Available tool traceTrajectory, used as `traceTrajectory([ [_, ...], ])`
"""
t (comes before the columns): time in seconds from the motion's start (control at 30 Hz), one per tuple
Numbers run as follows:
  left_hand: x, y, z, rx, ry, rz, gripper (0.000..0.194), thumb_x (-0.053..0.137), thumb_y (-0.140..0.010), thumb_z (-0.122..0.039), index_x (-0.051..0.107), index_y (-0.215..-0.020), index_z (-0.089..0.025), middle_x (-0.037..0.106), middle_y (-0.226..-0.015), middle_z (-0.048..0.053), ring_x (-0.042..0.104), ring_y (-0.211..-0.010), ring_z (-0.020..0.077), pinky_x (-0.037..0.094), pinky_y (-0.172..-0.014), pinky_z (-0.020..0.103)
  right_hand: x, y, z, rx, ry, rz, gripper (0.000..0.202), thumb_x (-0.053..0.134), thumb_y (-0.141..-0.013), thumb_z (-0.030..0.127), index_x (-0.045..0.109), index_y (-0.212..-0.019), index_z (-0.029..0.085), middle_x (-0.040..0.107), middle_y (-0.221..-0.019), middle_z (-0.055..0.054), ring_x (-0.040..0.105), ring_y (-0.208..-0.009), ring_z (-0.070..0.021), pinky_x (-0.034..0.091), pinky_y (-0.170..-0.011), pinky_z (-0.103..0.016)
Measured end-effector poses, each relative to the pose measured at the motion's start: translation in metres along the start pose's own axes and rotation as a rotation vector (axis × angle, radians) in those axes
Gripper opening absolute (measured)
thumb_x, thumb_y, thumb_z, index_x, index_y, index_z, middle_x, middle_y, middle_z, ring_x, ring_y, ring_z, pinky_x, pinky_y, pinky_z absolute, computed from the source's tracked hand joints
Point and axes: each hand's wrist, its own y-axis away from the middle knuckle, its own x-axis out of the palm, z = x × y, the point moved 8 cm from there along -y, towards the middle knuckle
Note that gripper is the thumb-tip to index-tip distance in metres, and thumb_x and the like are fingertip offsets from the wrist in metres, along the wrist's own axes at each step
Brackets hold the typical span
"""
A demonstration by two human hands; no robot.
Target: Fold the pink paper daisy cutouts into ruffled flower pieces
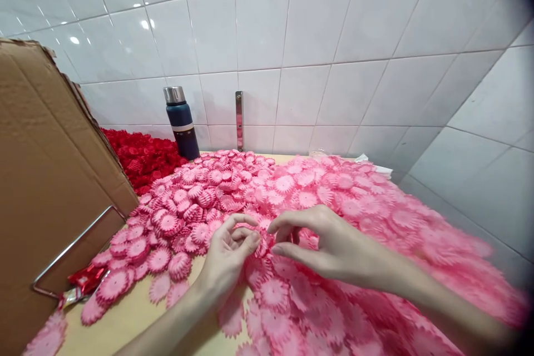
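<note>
Pink toothed discs (307, 199), thin and pleated, fan around the hands from eight o'clock to four. Ribbed cardboard (54, 178) stands at nine, a smooth steel-capped bottle (180, 117) at eleven. The left hand (225, 256) curls, its grip unclear to me; the right hand (329, 239) holds thumb and forefinger apart.

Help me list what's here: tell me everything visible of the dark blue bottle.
The dark blue bottle has a cylindrical, matt-looking body and a shiny silver cap, apparently metal, in place. A pale band circles the body, with markings below too small to read. It stands upright, slanting in this wide view, before the tiled wall. Red pieces and pink pieces crowd its foot, seemingly touching it. Contact with the wall is unclear.
</note>
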Motion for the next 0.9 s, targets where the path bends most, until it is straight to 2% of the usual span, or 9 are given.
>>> traceTrajectory([
  [0.17, -0.001, 0.000, 0.006, -0.023, 0.058, 0.013, 0.026, 0.081, -0.070, -0.033, 0.062, -0.081, -0.018, 0.063, -0.066, -0.002, 0.056, -0.057, 0.0093, 0.045, -0.058, 0.021, 0.005, -0.002, 0.000, -0.030, 0.029, -0.001, 0.008, 0.063, -0.086, 0.020, 0.071, -0.087, 0.022, 0.073, -0.080, -0.001, 0.065, -0.069, -0.0145, 0.053, -0.065, -0.027],
  [0.33, 0.003, 0.002, 0.009, -0.064, 0.163, 0.048, 0.025, 0.082, -0.070, -0.027, 0.063, -0.084, -0.018, 0.060, -0.059, -0.005, 0.051, -0.050, 0.0053, 0.043, -0.053, 0.017, 0.004, -0.003, -0.008, -0.010, 0.016, -0.017, 0.013, 0.058, -0.088, 0.015, 0.069, -0.087, 0.021, 0.073, -0.081, -0.001, 0.065, -0.070, -0.0146, 0.052, -0.065, -0.027],
  [0.43, 0.007, 0.003, 0.009, -0.078, 0.244, 0.064, 0.023, 0.078, -0.075, -0.030, 0.064, -0.091, -0.019, 0.061, -0.059, -0.005, 0.057, -0.053, 0.0068, 0.051, -0.062, 0.022, 0.003, -0.005, -0.012, 0.016, -0.015, -0.012, 0.014, 0.055, -0.090, 0.018, 0.068, -0.086, 0.020, 0.072, -0.080, -0.001, 0.065, -0.070, -0.0143, 0.051, -0.066, -0.027],
  [0.53, 0.008, 0.003, 0.008, -0.067, 0.254, 0.074, 0.025, 0.077, -0.077, -0.029, 0.068, -0.098, -0.019, 0.067, -0.069, -0.001, 0.065, -0.064, 0.0107, 0.056, -0.074, 0.029, 0.003, -0.006, -0.014, 0.045, -0.050, -0.017, 0.016, 0.053, -0.093, 0.021, 0.067, -0.085, 0.019, 0.071, -0.079, -0.001, 0.064, -0.069, -0.0137, 0.050, -0.064, -0.027],
  [0.6, 0.004, 0.002, 0.010, -0.063, 0.214, 0.054, 0.030, 0.080, -0.073, -0.024, 0.071, -0.101, -0.019, 0.072, -0.085, 0.003, 0.068, -0.077, 0.0142, 0.055, -0.081, 0.031, 0.003, -0.006, -0.016, 0.073, -0.067, -0.036, 0.017, 0.053, -0.094, 0.023, 0.066, -0.084, 0.019, 0.070, -0.077, -0.001, 0.064, -0.068, -0.0136, 0.050, -0.062, -0.026],
  [0.7, -0.006, 0.003, 0.013, -0.056, 0.138, -0.040, 0.036, 0.085, -0.067, -0.020, 0.073, -0.101, -0.020, 0.073, -0.102, 0.007, 0.068, -0.091, 0.0179, 0.054, -0.087, 0.032, 0.004, -0.006, -0.018, 0.119, -0.090, -0.060, 0.018, 0.053, -0.094, 0.026, 0.065, -0.083, 0.019, 0.069, -0.076, -0.001, 0.063, -0.069, -0.0136, 0.049, -0.062, -0.025],
  [0.8, -0.008, 0.004, 0.012, -0.041, 0.132, -0.071, 0.031, 0.084, -0.068, -0.024, 0.075, -0.096, -0.017, 0.075, -0.101, 0.009, 0.068, -0.092, 0.0200, 0.054, -0.085, 0.033, 0.011, -0.005, -0.019, 0.148, -0.097, -0.016, 0.020, 0.051, -0.095, 0.027, 0.065, -0.083, 0.018, 0.067, -0.075, -0.001, 0.061, -0.068, -0.0129, 0.047, -0.062, -0.025],
  [0.9, -0.009, 0.005, 0.008, -0.020, 0.092, -0.098, 0.024, 0.084, -0.068, -0.023, 0.077, -0.089, -0.014, 0.077, -0.090, 0.009, 0.069, -0.081, 0.0178, 0.055, -0.077, 0.030, 0.020, -0.005, -0.018, 0.155, -0.070, 0.102, 0.022, 0.050, -0.095, 0.027, 0.064, -0.081, 0.018, 0.067, -0.075, 0.000, 0.059, -0.067, -0.0125, 0.044, -0.061, -0.025],
])
